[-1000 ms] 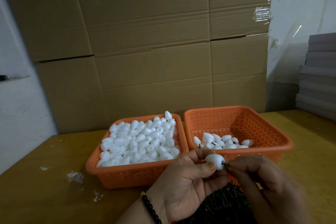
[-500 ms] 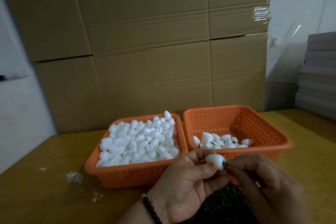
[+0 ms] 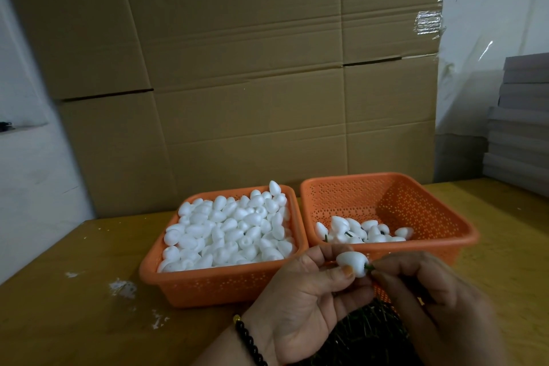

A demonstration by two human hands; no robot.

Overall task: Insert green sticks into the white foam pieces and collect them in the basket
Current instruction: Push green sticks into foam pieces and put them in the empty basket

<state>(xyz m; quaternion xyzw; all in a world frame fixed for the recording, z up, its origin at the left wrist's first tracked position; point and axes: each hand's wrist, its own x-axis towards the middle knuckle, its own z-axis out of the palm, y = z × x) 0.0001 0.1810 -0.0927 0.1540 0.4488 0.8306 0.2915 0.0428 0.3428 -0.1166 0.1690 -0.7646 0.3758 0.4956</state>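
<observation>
Your left hand [image 3: 300, 300] holds the foam piece [image 3: 353, 264] pinched between thumb and fingertips, in front of the near wall of the right basket [image 3: 445, 211]. Grip is closed round the piece, wide end toward your palm side, narrow end pointing right.

Your right hand [image 3: 427, 303] has its fingers curled in, pinching the green stick [image 3: 370, 267]. Only a short stub of it shows between your fingertips and the foam; the rest is hidden by the fingers.

Key relation: the stick enters at the foam's right end and runs roughly level, left to right, in line with the piece's long axis. My read is that the insertion is mid-push or nearly seated. Keep the push straight along that axis, right hand driving left, left hand bracing. An off-axis push would likely tear the foam or bend the stick.

The drop target is the right basket, just behind the hands, with a small batch of stuck pieces [image 3: 356, 232] already in it. Your left hand carries the piece, so I'd release with it.

The left basket [image 3: 208, 288] holds the blank foam stock [image 3: 228, 232], heaped full. A dark pile of sticks [image 3: 365, 333] lies on the tabletop [image 3: 74, 321] under your hands.
</observation>
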